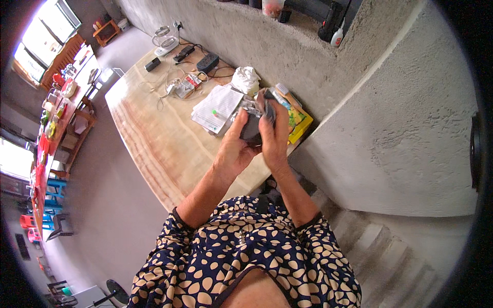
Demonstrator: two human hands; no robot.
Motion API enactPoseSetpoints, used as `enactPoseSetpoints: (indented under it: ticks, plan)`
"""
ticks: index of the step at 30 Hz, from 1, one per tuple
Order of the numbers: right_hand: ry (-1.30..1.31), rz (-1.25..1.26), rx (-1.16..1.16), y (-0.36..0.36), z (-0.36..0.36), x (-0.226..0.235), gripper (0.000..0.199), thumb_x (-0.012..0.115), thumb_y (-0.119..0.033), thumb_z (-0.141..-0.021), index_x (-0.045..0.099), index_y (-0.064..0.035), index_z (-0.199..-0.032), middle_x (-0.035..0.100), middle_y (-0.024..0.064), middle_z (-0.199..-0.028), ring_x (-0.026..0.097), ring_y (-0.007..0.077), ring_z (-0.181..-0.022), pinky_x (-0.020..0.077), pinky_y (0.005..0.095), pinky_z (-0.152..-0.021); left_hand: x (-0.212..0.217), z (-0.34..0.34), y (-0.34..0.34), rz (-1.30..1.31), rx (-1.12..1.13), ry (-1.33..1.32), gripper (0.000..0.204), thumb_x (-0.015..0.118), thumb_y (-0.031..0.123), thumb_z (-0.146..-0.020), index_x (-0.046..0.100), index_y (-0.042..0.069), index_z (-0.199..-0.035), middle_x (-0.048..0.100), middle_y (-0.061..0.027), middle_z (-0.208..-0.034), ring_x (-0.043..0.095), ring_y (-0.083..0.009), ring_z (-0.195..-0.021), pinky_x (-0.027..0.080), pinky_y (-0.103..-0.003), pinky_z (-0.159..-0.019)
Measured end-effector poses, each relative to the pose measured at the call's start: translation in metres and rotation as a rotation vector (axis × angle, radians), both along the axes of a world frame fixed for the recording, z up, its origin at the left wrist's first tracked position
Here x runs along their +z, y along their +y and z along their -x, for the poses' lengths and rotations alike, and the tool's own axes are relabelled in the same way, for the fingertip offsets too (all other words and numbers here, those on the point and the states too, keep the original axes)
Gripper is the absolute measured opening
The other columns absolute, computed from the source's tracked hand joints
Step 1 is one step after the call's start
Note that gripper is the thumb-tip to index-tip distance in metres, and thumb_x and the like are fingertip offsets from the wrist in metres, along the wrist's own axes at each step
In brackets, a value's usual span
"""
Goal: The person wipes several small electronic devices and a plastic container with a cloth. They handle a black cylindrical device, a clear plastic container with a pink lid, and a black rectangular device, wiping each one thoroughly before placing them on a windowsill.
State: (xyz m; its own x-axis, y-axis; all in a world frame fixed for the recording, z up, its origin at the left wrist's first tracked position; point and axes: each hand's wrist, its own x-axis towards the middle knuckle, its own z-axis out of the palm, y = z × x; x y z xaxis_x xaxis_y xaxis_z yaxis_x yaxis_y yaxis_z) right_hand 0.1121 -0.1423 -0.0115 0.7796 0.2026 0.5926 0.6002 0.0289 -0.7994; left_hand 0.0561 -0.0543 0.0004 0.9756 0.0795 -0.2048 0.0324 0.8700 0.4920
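Both of my hands are raised over the near right end of a marbled tabletop (149, 123), closed around a dark grey, soft-looking thing (251, 131) whose kind I cannot make out. My left hand (232, 153) grips it from the left, thumb pointing up along its side. On the other side my right hand (277, 134) holds it with the thumb pressed on its front; a fold of the dark material shows above that thumb. Printed papers (218, 107) with a small green spot lie just left of the hands. Behind them sits a crumpled white bag or cloth (245, 79).
A yellow package (302, 124) lies against the wall at right. Farther back are a black power strip (207, 62), tangled cables and a glass jug (163, 40) on a white base. Steps (380, 251) descend at lower right. A long red-topped table (51, 120) stands far left.
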Motion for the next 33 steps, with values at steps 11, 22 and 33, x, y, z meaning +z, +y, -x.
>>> enactPoseSetpoints:
  ticks: [11, 22, 33]
  plan:
    - [-0.511, 0.283, 0.047, -0.017, 0.040, -0.025, 0.035, 0.050, -0.016, -0.086, 0.051, -0.0042, -0.119, 0.042, 0.0208, -0.125, 0.042, 0.0401, -0.112, 0.0338, 0.0471, -0.096, -0.025, 0.007, 0.020, 0.272, -0.105, -0.194, 0.072, 0.038, 0.067, -0.082, 0.052, 0.005, -0.116, 0.058, -0.0111, -0.111, 0.057, -0.0244, -0.097, 0.046, -0.037, -0.088]
    - [0.743, -0.486, 0.445, -0.004, 0.002, -0.009, 0.035, 0.041, -0.018, -0.094, 0.046, -0.0008, -0.124, 0.054, 0.0094, -0.115, 0.054, 0.0155, -0.101, 0.0417, 0.0272, -0.089, -0.034, 0.014, 0.021, 0.122, -0.073, -0.112, 0.060, 0.039, 0.061, -0.086, 0.049, 0.013, -0.121, 0.058, -0.0043, -0.111, 0.057, -0.0182, -0.094, 0.045, -0.032, -0.083]
    - [0.887, -0.531, 0.517, 0.000, -0.003, -0.007, 0.028, 0.044, -0.021, -0.092, 0.053, -0.0035, -0.111, 0.056, 0.0022, -0.096, 0.052, 0.0101, -0.084, 0.0432, 0.0248, -0.074, 0.014, 0.027, 0.005, -1.094, 0.314, 0.069, 0.048, 0.067, 0.021, -0.078, 0.041, 0.004, -0.115, 0.057, -0.0104, -0.100, 0.061, -0.0180, -0.085, 0.054, -0.030, -0.063]
